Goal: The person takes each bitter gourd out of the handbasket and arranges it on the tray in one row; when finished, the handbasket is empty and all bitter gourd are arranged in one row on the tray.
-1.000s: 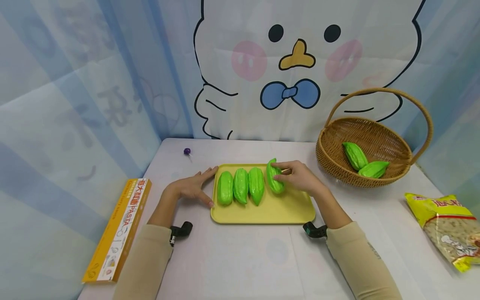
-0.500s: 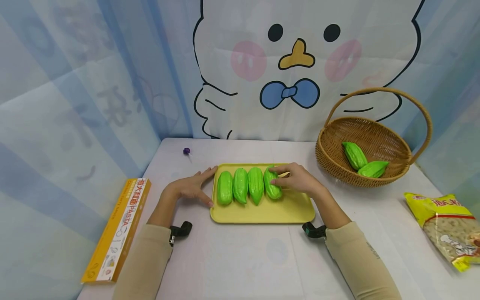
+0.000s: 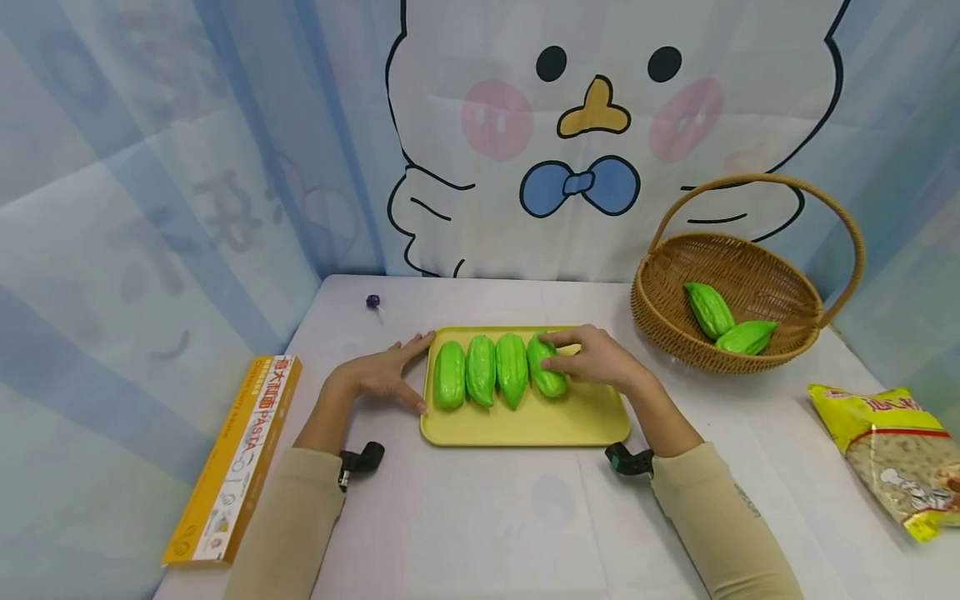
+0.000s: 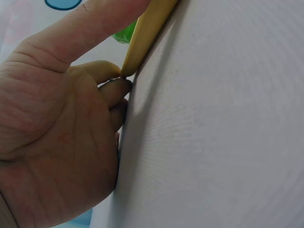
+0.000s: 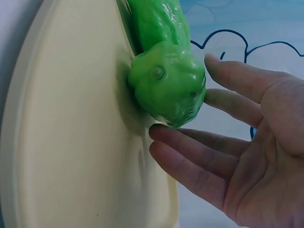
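Observation:
On the yellow tray (image 3: 576, 427), several bright green, ribbed, glossy bitter melons lie in a row, the nearest to the left end being a blunt bitter melon (image 3: 450, 377). My right hand (image 3: 592, 358) is over the rightmost bitter melon (image 5: 166, 88), which rests on the tray. In the right wrist view its thumb tip stands slightly off the melon's upper side, with the other fingers loosely spread beside and behind it. My left hand (image 3: 384, 372) lies spread at the tray's left edge; thumb and fingertips touch the rim. Most of that contact is hidden in the left wrist view.
A wicker basket (image 3: 660, 329) with a tall handle stands at the back right, holding two bitter melons (image 3: 708, 310). A yellow snack bag (image 3: 892, 458) lies at the right edge, a pasta box (image 3: 232, 462) at the left. A purple lollipop (image 3: 373, 302) lies at the back left.
My right hand brought the rightmost bitter melon left and toward me, down beside the others. Since then its lower end has swung slightly right. My left hand stayed at the tray edge.

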A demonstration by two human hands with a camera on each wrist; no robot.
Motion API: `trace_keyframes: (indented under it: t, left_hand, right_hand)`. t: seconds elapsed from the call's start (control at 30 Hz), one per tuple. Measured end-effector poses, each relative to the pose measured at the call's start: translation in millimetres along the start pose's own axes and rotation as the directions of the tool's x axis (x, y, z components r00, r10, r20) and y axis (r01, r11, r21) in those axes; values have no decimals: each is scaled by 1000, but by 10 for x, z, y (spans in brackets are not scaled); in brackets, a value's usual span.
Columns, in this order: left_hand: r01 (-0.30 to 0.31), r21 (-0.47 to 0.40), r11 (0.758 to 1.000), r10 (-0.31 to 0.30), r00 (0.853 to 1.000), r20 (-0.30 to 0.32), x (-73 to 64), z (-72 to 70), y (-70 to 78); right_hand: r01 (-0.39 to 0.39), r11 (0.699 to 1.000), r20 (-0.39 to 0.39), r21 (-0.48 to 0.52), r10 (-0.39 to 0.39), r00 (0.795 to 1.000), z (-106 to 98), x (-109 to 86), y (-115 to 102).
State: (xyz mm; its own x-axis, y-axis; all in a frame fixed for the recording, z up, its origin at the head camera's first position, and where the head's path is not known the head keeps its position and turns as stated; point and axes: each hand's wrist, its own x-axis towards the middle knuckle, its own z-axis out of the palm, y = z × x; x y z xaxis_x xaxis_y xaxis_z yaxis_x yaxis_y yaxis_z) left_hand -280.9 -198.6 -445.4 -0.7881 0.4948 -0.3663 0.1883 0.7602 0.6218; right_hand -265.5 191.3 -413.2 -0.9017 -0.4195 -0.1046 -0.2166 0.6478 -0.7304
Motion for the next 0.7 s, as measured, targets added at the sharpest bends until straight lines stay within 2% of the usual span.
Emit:
trace_keyframes:
  t: [0.23,0.47,0.7]
  left_hand:
    - [6,-1,1000,-6,1000,2,10,4,1]
    - [7,-1,1000,-7,1000,1,9,3,0]
    - [6,4,1000,-6,1000,-2,0,6,-3]
  right_hand:
    - [-54,997,-20,-49,53,998,-54,-30,-13]
    - [-67,997,18,47,66,998,-61,-34,-9]
    - [-33,995,52,91,28,998,0,-9,-23]
